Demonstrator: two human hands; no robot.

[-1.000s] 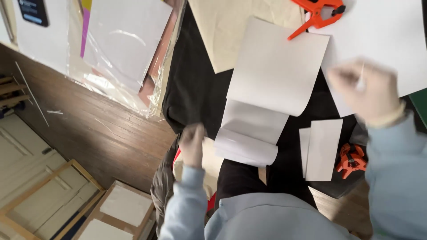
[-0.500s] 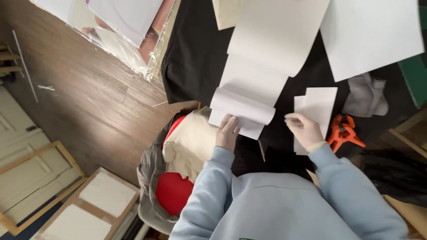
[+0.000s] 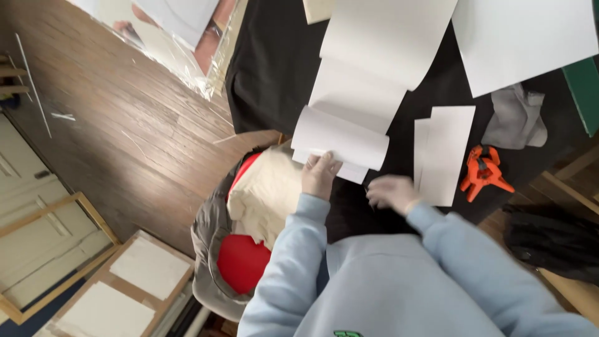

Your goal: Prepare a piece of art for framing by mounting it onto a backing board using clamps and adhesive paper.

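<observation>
My left hand (image 3: 319, 175) rests on the near end of a long white paper strip (image 3: 362, 93), folded in zigzag panels, lying on a black table (image 3: 274, 68). Its fingers press the lowest fold at the table's edge. My right hand (image 3: 392, 192), blurred, hovers over the black surface just right of that fold and left of two stacked white paper rectangles (image 3: 444, 153). It holds nothing that I can see. Both arms wear light blue sleeves.
An orange clamp (image 3: 483, 171) lies right of the small sheets, with a grey cloth (image 3: 515, 122) behind it. A large white sheet (image 3: 521, 37) covers the far right. Below the table's edge sit a cream bag (image 3: 265, 193) and a red object (image 3: 242, 262). Wooden frames (image 3: 93, 274) lie on the floor.
My right hand came down from the far right to the table's near edge, then slid left. My left hand rose to the folded strip and stays on it.
</observation>
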